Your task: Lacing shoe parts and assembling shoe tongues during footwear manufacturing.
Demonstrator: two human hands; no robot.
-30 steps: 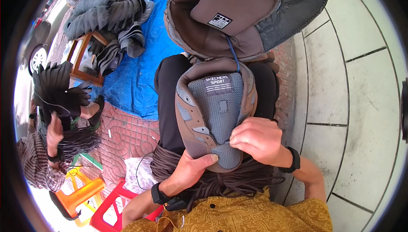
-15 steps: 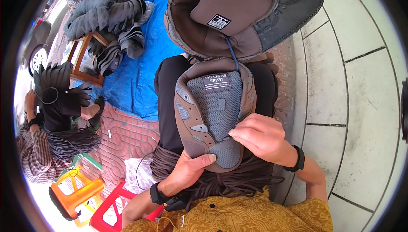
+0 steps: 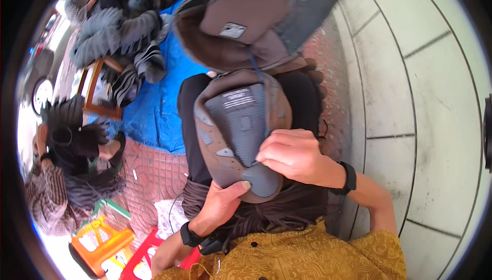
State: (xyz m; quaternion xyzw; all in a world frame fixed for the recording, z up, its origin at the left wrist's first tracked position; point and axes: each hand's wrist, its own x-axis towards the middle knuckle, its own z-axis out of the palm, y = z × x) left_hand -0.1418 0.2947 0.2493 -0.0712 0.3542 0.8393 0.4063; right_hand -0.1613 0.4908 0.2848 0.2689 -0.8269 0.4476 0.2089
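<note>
In the head view, the brown-and-grey shoe upper (image 3: 207,149) lies across the lap, toe toward the body. Its tongue (image 3: 233,112) already sits in the opening; the eyelets along the left edge look bare of lace, so no lacing is done. A blue cord (image 3: 254,64) joins its heel edge to a second upper (image 3: 251,8) beyond. The left hand (image 3: 221,202) grips the toe, thumb on top. The right hand (image 3: 293,153) has thumb and forefinger pinched together at the tongue's base; blur hides whether anything is between them. Pale slabs (image 3: 392,162) give the right elbow room; an orange stool (image 3: 105,244) and red stool (image 3: 145,253) crowd the left.
</note>
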